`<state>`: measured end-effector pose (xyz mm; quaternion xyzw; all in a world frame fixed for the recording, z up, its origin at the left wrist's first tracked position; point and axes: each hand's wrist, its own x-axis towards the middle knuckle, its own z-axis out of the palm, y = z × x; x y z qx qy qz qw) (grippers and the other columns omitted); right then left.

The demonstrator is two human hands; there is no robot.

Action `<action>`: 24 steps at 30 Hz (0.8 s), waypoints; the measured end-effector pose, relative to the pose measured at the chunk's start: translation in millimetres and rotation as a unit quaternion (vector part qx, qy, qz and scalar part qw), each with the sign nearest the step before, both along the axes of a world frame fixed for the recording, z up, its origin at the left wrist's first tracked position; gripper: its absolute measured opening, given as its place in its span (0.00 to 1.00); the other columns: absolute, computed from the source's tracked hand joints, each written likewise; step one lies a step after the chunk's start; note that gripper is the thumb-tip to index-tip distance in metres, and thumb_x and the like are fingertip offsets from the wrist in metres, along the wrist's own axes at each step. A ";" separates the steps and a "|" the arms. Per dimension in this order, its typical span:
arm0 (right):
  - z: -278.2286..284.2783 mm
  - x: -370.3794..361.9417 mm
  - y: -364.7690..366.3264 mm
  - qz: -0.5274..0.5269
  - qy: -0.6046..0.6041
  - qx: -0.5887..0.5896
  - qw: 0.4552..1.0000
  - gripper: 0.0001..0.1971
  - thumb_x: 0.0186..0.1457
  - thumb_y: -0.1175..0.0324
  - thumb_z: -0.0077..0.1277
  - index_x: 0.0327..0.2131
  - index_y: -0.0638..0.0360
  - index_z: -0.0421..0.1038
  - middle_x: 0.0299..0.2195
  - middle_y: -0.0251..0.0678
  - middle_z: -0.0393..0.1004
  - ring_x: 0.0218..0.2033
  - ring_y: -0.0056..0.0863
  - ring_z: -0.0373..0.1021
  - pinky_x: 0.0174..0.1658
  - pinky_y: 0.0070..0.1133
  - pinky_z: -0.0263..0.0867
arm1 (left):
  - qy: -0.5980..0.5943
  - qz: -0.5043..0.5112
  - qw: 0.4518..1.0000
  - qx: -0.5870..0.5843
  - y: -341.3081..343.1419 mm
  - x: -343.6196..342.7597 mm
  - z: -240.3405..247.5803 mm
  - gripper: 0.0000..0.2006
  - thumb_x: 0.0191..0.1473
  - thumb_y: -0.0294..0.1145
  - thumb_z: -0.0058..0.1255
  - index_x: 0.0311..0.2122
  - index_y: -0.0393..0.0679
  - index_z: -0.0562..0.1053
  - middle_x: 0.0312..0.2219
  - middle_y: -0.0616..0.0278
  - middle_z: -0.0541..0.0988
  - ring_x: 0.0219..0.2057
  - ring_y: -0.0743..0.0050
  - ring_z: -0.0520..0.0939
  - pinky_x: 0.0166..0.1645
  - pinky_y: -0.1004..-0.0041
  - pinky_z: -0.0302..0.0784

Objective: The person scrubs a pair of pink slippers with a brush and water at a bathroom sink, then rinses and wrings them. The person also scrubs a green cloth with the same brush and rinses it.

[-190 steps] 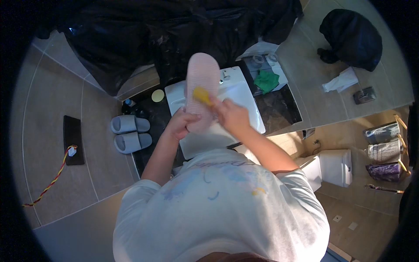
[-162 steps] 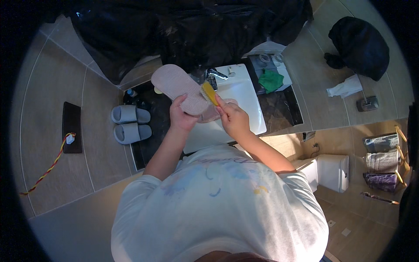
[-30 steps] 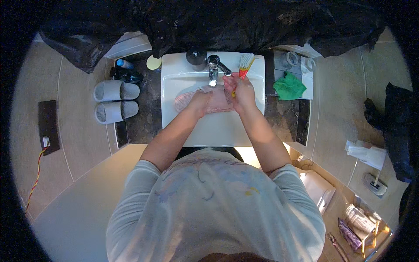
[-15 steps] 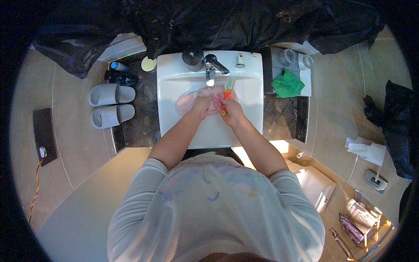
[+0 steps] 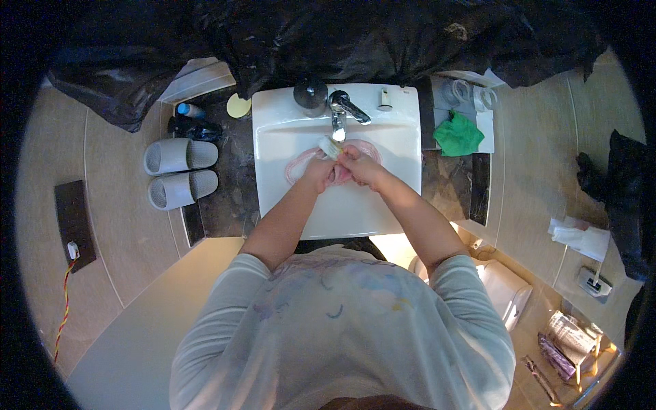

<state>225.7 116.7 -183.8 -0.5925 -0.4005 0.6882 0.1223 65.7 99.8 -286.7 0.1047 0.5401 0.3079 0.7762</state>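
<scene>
A: Item one, the pink slipper [image 5: 301,164]. Material and shape?

B: Soft-looking, pale pink, long oval outline with a raised rim. It lies flat across the basin of the white sink [image 5: 355,212], under both hands, its ends showing to either side of them.

A: Item two, the brush [image 5: 329,147]?

B: Small, with a pale bristled head; the handle is hidden in the fist. The head sits just above the knuckles, directly below the spout of the chrome tap [image 5: 339,116].

A: The grip?

B: The right hand [image 5: 360,166] is closed around the brush, fingers curled tight. The left hand [image 5: 319,172] is clenched on the slipper, pressing it in the basin. The two hands touch each other.

A: Surroundings, taken from the hands?

B: Beyond the tap, a dark round-topped bottle [image 5: 311,92] on the sink's back ledge. To the right of the hands, a crumpled green cloth [image 5: 458,134] on the dark stone counter [image 5: 236,184]. To the left, well apart, a pair of grey ribbed slippers [image 5: 179,172], side by side, smooth and moulded. Further back, glossy black plastic sheeting [image 5: 342,34], wrinkled. The floor tiles are beige and matte.
</scene>
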 end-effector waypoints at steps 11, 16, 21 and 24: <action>-28.0 -12.5 42.5 0.199 -0.232 0.234 0.923 0.21 0.49 0.52 0.51 0.37 0.61 0.76 0.32 0.51 0.78 0.35 0.49 0.75 0.40 0.35 0.70 | 0.152 -0.020 0.988 0.035 0.4 28.8 17.8 0.17 0.56 0.37 0.56 0.47 0.41 0.70 0.36 0.59 0.79 0.30 0.68 0.80 0.28 0.68 0.76; 25.2 -34.9 35.3 0.154 -0.310 0.202 0.916 0.24 0.50 0.47 0.46 0.35 0.58 0.78 0.34 0.54 0.78 0.38 0.51 0.75 0.44 0.36 0.70 | 0.094 -0.017 0.995 0.019 -2.5 23.8 -9.3 0.16 0.56 0.35 0.53 0.48 0.40 0.72 0.37 0.58 0.79 0.31 0.67 0.81 0.31 0.69 0.76; 15.5 -36.4 43.4 0.128 -0.283 0.196 0.930 0.22 0.50 0.46 0.47 0.35 0.54 0.78 0.35 0.48 0.79 0.39 0.47 0.75 0.45 0.37 0.71 | 0.206 -0.065 0.941 0.260 -14.9 14.6 -61.8 0.15 0.53 0.31 0.53 0.46 0.40 0.73 0.34 0.54 0.79 0.27 0.64 0.81 0.24 0.68 0.74; 10.6 -36.3 48.8 0.088 -0.260 0.235 0.932 0.25 0.53 0.43 0.43 0.33 0.56 0.78 0.33 0.49 0.79 0.39 0.47 0.75 0.45 0.36 0.71 | 0.180 -0.068 0.978 0.080 -9.5 18.8 -39.5 0.13 0.51 0.29 0.53 0.43 0.40 0.73 0.31 0.52 0.79 0.25 0.63 0.81 0.20 0.68 0.73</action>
